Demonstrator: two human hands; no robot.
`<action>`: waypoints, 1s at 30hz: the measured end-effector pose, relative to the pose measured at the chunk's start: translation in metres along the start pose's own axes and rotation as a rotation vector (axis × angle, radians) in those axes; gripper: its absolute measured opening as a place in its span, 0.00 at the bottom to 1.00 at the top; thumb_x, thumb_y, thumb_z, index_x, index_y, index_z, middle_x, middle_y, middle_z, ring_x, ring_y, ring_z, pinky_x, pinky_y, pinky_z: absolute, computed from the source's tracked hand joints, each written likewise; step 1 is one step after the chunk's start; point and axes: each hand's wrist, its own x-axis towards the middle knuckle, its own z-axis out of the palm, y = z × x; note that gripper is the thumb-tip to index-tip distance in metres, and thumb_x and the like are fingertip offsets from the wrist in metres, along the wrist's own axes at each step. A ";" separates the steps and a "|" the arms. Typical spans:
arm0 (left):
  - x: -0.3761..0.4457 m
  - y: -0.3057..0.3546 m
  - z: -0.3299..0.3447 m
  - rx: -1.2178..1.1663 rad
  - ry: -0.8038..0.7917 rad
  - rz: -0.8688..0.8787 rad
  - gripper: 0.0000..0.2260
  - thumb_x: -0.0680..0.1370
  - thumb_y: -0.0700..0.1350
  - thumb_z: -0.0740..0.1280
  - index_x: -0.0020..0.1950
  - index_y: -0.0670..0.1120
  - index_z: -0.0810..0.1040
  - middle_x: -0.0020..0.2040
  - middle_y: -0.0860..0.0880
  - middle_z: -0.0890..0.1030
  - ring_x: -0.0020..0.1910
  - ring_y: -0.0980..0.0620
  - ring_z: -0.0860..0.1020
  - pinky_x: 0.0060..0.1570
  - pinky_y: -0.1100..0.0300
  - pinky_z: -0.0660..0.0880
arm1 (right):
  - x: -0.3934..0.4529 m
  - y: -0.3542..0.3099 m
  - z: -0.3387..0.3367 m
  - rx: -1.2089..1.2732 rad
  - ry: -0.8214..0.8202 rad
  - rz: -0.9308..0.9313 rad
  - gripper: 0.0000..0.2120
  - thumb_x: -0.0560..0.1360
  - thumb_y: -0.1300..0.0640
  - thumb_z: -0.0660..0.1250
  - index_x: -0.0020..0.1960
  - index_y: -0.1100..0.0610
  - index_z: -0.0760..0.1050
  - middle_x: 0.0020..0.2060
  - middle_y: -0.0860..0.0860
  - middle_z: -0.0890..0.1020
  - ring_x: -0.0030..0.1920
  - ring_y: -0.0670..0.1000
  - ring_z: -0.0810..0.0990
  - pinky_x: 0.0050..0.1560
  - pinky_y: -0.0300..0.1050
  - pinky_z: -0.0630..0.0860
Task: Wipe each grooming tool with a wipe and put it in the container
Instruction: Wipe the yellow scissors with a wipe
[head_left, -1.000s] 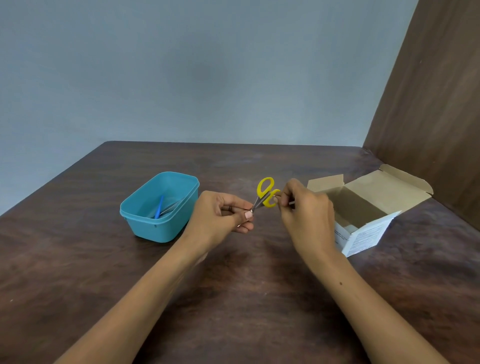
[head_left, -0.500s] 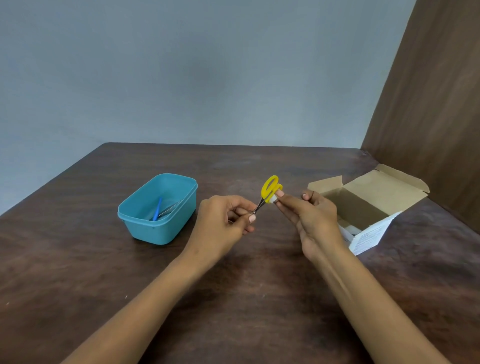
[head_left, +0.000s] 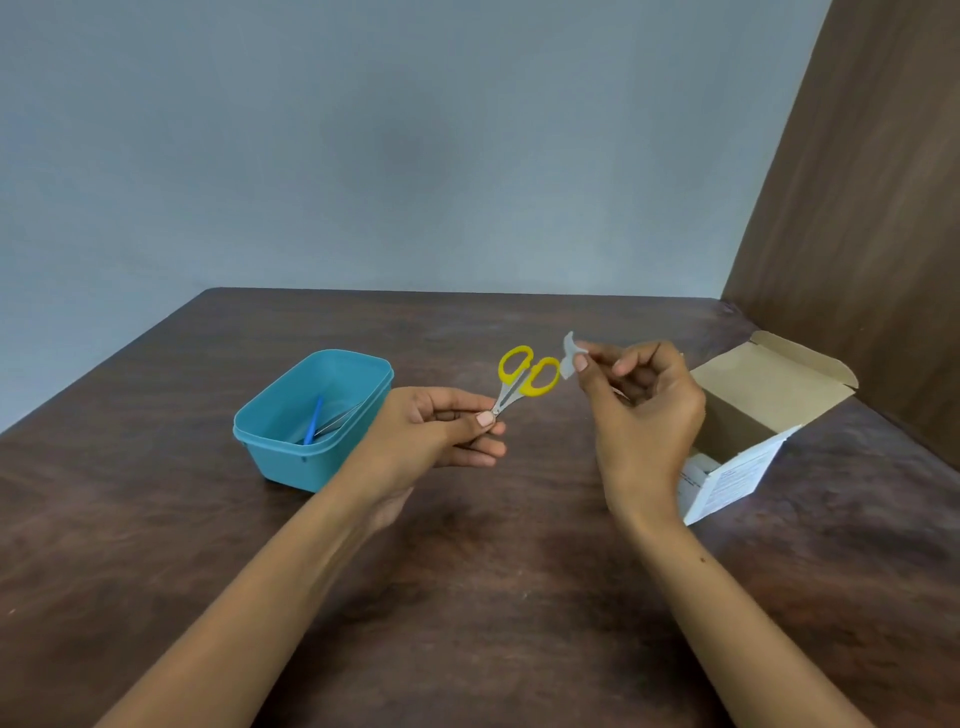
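The left hand (head_left: 441, 431) pinches the small scissors (head_left: 522, 382) by the blade end between thumb and fingers, yellow handles tilted up and away, held above the dark wooden table (head_left: 467, 597); the right hand (head_left: 641, 410), just beside the handles but apart from them, pinches a small white wipe (head_left: 570, 356) between thumb and forefinger, its other fingers curled; the teal container (head_left: 311, 415) stands on the table to the left, near the left hand, with a blue-handled tool (head_left: 313, 427) and a thin metal tool (head_left: 340, 422) lying inside; an open cardboard box (head_left: 748, 421) sits on the right, behind the right hand.
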 end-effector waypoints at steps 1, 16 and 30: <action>0.000 0.000 0.001 -0.003 -0.013 -0.012 0.06 0.75 0.34 0.67 0.50 0.36 0.80 0.36 0.45 0.84 0.32 0.53 0.83 0.34 0.64 0.80 | -0.001 0.000 0.000 -0.044 -0.016 -0.029 0.16 0.70 0.70 0.71 0.36 0.55 0.66 0.39 0.50 0.84 0.44 0.46 0.84 0.45 0.39 0.78; -0.003 0.006 -0.002 0.078 -0.019 -0.025 0.05 0.74 0.33 0.67 0.47 0.39 0.82 0.35 0.44 0.84 0.32 0.53 0.83 0.32 0.65 0.79 | 0.006 0.010 -0.007 -0.310 -0.259 -0.282 0.14 0.69 0.76 0.64 0.38 0.58 0.71 0.40 0.50 0.84 0.47 0.44 0.84 0.44 0.40 0.80; -0.001 0.011 -0.008 0.016 0.008 -0.086 0.05 0.73 0.32 0.67 0.46 0.38 0.81 0.33 0.45 0.84 0.30 0.53 0.82 0.32 0.64 0.80 | 0.013 0.003 -0.013 -0.034 -0.574 0.138 0.17 0.69 0.78 0.66 0.46 0.57 0.74 0.44 0.52 0.82 0.44 0.43 0.83 0.47 0.35 0.77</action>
